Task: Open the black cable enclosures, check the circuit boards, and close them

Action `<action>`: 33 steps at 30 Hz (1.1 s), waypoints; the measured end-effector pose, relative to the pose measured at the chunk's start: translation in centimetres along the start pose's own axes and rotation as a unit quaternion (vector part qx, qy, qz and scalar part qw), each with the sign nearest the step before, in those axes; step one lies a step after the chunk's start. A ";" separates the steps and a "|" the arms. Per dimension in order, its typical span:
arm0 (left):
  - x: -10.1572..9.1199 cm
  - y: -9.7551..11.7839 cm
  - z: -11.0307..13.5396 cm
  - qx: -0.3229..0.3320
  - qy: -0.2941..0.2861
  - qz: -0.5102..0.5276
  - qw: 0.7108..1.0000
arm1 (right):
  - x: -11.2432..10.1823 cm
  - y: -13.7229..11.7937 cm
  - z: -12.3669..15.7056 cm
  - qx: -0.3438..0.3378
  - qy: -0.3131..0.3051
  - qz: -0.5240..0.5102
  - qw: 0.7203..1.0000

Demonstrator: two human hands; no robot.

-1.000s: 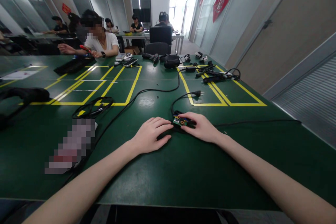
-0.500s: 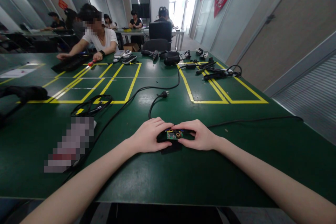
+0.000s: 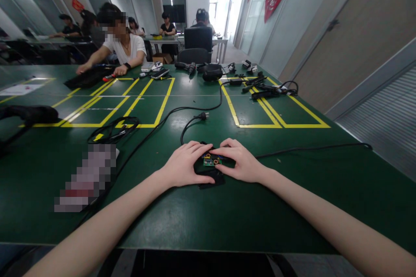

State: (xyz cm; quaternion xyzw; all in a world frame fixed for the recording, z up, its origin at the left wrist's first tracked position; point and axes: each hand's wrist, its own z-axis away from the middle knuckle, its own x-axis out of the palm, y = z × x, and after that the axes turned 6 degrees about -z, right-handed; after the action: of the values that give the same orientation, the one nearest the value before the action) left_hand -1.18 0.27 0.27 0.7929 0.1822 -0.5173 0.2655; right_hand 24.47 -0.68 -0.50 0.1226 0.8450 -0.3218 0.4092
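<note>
Inspected: a small green circuit board (image 3: 209, 162) lies between the two hands, above the green table (image 3: 195, 220) and near the person's midline. Contact with the surface beneath cannot be confirmed. The governing relation is to the right hand (image 3: 245, 164): the board lies to the left of that hand, directly at its fingertips, and this is the nearer of the two. The right grip is narrow, thumb at the near edge and forefinger over the far side, and appears to hold the board. The left hand (image 3: 180, 166) arches around the opposite side, thumb and fingers well spread; whether it bears on anything cannot be determined, as its inner side is hidden. The board's longer visible axis runs left to right, roughly parallel to the table's near edge, from one hand toward the other. Its component face is turned up and toward the wearer, with a ring-shaped coil (image 3: 216, 162) at the right-hand end. A flat black piece (image 3: 220, 178) lies just nearer the wearer, the left thumb over it. Beyond the left fingers, a black cord (image 3: 186, 128) leads away to a plug (image 3: 203, 116), prongs facing right; its other end is concealed.
</note>
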 end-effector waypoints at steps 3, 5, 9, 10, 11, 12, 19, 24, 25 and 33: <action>0.2 0.1 0.1 -0.013 -0.001 -0.008 1.000 | 0.0 0.0 0.0 -0.008 0.001 -0.003 1.000; 0.4 0.1 0.2 -0.018 -0.006 -0.015 1.000 | 0.0 0.0 0.0 -0.014 0.003 -0.004 1.000; 0.4 0.1 0.1 -0.013 -0.005 -0.015 1.000 | 0.0 0.0 -0.1 -0.030 0.001 -0.017 0.999; 0.4 0.1 0.0 -0.011 -0.002 -0.014 1.000 | 0.0 -0.1 -0.1 -0.033 0.000 -0.022 0.999; 0.3 0.1 0.0 -0.011 0.002 -0.013 1.000 | 0.0 -0.1 -0.1 -0.035 -0.001 -0.025 0.999; 0.2 0.1 0.0 -0.012 0.006 -0.013 1.000 | 0.0 -0.1 -0.1 -0.039 -0.001 -0.028 0.999; 0.4 0.3 0.0 -0.028 0.012 -0.015 0.999 | 0.1 -0.5 -0.1 -0.053 0.001 -0.039 0.998; 0.4 0.2 0.0 -0.012 0.028 0.008 1.000 | 0.4 -0.2 -0.2 -0.021 0.006 -0.034 0.999; 0.4 0.2 0.0 -0.007 0.030 0.010 0.999 | 0.5 -0.1 -0.2 -0.014 0.008 -0.032 0.999; 0.8 0.2 -0.2 -0.008 0.024 -0.020 0.999 | 0.5 0.0 -0.2 -0.027 0.003 -0.051 0.998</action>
State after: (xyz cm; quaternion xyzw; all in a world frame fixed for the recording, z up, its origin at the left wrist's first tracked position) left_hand -0.63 0.28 -0.37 0.7991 0.2081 -0.5022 0.2568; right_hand 24.04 -0.55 -0.78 0.0695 0.8598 -0.3190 0.3926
